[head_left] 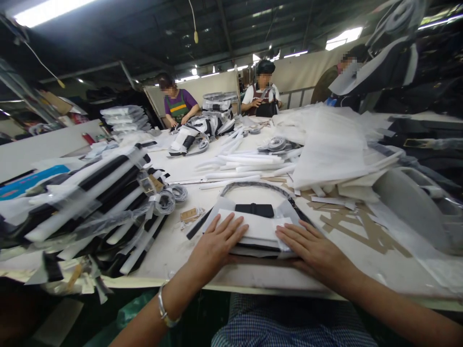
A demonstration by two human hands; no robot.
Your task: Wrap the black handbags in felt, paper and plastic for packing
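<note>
I can make out no word, number, brand or sign anywhere around my bench. On the blue packet at the far left there are faint reddish marks that could be print, but they are too blurred for me to read. The small brown tag with white string, lying on the bench to the left of my left grip, is too small for me to tell whether it carries lettering. I read nothing on the white sheet under my hands.
</note>
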